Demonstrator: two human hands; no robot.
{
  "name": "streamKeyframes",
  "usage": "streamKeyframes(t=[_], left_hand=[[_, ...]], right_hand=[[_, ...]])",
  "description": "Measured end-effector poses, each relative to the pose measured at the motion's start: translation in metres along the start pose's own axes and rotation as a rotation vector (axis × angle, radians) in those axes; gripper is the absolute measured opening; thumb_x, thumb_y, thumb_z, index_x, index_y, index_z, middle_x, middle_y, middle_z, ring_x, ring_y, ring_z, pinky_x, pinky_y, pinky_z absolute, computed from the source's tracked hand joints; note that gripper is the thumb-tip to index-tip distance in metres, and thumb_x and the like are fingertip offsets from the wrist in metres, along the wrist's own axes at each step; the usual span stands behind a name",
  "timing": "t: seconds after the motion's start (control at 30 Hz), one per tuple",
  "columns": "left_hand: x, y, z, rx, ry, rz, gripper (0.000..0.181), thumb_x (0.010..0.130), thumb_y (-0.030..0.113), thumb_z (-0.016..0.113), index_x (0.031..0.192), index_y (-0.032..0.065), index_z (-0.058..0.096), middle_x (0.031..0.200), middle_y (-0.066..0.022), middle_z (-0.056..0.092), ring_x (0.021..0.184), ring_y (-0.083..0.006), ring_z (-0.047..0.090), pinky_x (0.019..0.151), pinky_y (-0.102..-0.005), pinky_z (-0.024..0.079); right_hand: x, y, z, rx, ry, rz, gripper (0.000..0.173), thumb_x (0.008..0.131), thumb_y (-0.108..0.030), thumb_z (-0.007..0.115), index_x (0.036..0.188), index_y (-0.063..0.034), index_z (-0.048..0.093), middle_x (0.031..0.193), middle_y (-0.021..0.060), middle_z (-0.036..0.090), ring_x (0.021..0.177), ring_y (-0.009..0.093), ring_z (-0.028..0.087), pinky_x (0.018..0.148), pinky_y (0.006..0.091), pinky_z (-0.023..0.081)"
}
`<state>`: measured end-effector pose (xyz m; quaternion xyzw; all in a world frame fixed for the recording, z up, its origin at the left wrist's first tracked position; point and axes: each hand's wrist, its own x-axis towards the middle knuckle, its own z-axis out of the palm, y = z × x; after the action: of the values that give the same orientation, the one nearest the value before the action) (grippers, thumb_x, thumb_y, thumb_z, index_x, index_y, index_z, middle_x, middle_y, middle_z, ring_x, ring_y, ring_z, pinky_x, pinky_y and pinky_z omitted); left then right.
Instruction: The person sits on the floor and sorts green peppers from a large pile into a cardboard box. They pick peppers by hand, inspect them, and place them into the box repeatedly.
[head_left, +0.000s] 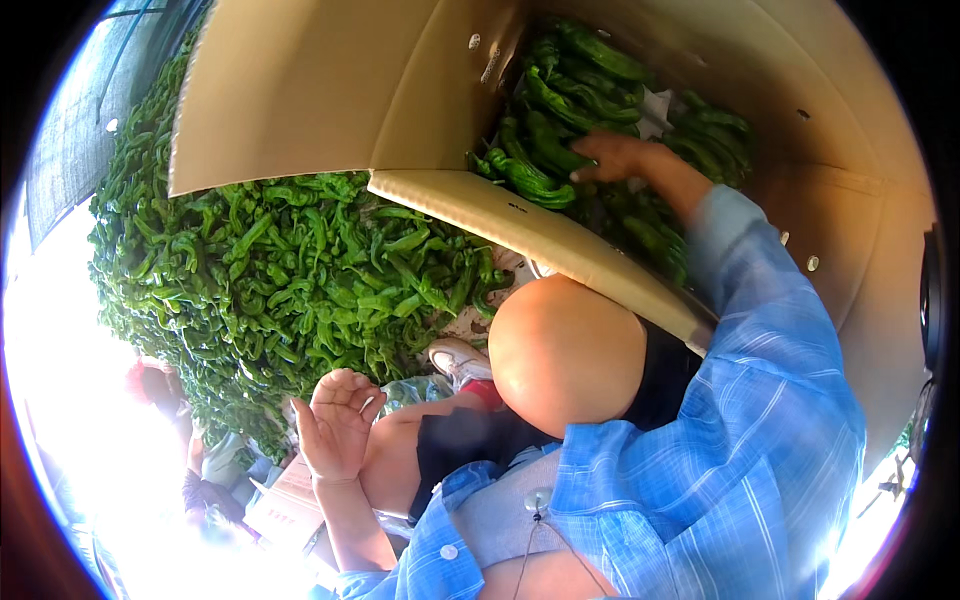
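Observation:
Inside a tall cardboard box (832, 195), my right hand (615, 156) reaches down among long green peppers (600, 97). Its fingertips touch a darker pepper; blur hides whether it grips it. The peppers in the box lie in rough rows, with a pale patch (657, 109) showing between them. My left hand (341, 424) is raised beside my leg, palm up, fingers loosely curled and apart, holding nothing. Past it spreads a large heap of loose green peppers (300, 262).
An outward-folded box flap (285, 90) overhangs the heap. The box's near edge (540, 225) rises beside my bent knee (566, 352). A clear plastic bag (412, 394) lies by my shoe (457, 360). At lower left are a smaller carton (285, 499) and another person (161, 390), partly lost in glare.

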<state>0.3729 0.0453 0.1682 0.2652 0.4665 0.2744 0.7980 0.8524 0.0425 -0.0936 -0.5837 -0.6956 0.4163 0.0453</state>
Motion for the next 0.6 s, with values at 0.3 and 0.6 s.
streamKeyframes(t=[0.3,0.6], left_hand=[[-0.025,0.002,-0.018,0.014,0.105,0.078,0.068,0.097,0.061,0.033,0.121,0.0018,0.055,0.113,-0.0158,0.063,0.103,-0.0289,0.061,0.096,-0.0466,0.047],[-0.065,-0.007,-0.041,-0.01,0.123,0.151,0.065,0.095,0.058,0.041,0.126,0.0018,0.049,0.12,-0.015,0.059,0.112,-0.0287,0.056,0.099,-0.0459,0.043]], right_hand=[[-0.001,-0.045,0.048,-0.055,0.31,0.073,0.079,0.091,-0.06,0.045,0.145,-0.0042,0.032,0.137,0.0302,0.04,0.128,0.046,0.038,0.108,0.05,0.031],[0.035,-0.054,0.062,-0.016,0.361,0.142,0.085,0.085,-0.056,0.056,0.151,-0.0138,0.024,0.14,0.0264,0.038,0.13,0.043,0.035,0.106,0.0553,0.027]])
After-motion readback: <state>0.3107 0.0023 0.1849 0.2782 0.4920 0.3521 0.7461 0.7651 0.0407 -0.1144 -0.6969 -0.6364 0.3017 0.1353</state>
